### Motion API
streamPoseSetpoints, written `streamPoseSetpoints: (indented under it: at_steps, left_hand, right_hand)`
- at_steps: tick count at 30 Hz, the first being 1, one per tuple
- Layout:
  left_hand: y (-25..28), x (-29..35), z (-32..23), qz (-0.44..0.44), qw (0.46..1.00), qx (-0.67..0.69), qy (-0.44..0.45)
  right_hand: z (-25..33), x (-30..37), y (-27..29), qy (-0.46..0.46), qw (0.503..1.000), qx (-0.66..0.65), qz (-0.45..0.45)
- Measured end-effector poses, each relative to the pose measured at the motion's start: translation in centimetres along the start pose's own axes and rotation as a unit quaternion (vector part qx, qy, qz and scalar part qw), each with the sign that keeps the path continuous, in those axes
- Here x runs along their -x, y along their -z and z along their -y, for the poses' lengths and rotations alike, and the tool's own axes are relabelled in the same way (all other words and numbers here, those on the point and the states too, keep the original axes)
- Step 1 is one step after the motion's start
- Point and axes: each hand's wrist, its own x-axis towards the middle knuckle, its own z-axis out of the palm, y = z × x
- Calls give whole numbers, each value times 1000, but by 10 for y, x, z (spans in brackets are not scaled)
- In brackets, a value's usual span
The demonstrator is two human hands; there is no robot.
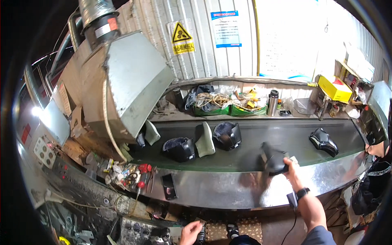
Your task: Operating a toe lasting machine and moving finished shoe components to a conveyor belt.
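My right hand [290,168] is closed on a black shoe [272,160], held over the near edge of a dark green conveyor belt [261,126]. The shoe is smeared by motion. Low in the picture, my left hand [190,233] has its fingers curled, close to a dark object [200,237]; whether it grips anything is hidden. On the belt lie a fur-lined black shoe [179,149], another fur-lined black shoe [228,135] and a smooth black shoe [323,142] at the right. Between the lined pair stands a pale, curved, sole-shaped piece [205,140]; a similar pale piece [152,133] leans farther left.
A metal hood [134,77] covers the belt's left end. Behind the belt are green bins [210,110] of clutter and a steel flask [272,103]. A phone [169,186] and red-handled tools [143,173] lie on the near ledge. Another person's hand [376,149] touches the belt's right end.
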Motion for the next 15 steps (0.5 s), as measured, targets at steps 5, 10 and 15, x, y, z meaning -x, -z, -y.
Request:
streamPoseSetpoints:
  at_steps: [5, 10, 15]
  left_hand:
    - [18, 24, 60, -95, 995, -27, 3]
    - [52, 40, 88, -224, 961, -133, -89]
    - [62, 3, 71, -173, 984, -50, -13]
  right_hand:
    - [-76, -133, 37, 184, 976, 115, -9]
    - [-161, -153, -96, -57, 989, 8, -136]
    - [-176, -168, -205, -146, 987, 6, -70]
